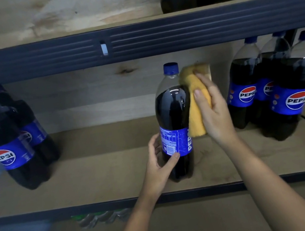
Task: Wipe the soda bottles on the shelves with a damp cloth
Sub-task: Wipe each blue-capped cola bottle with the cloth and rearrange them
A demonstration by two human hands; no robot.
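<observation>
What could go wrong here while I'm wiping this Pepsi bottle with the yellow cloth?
The bottle stands alone near the shelf's front edge, steadied only low down by your left hand; a hard sideways push from the cloth in your right hand might tip it off. A wide stroke could also bump the bottles to the right.

Bare shelf (100,171) between flanking bottle clusters (9,140).

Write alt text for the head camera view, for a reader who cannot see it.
A person's right hand presses a yellow cloth against the upper side of an upright Pepsi bottle on a wooden shelf, while the left hand grips it at the label. More Pepsi bottles stand grouped at left and right.
</observation>
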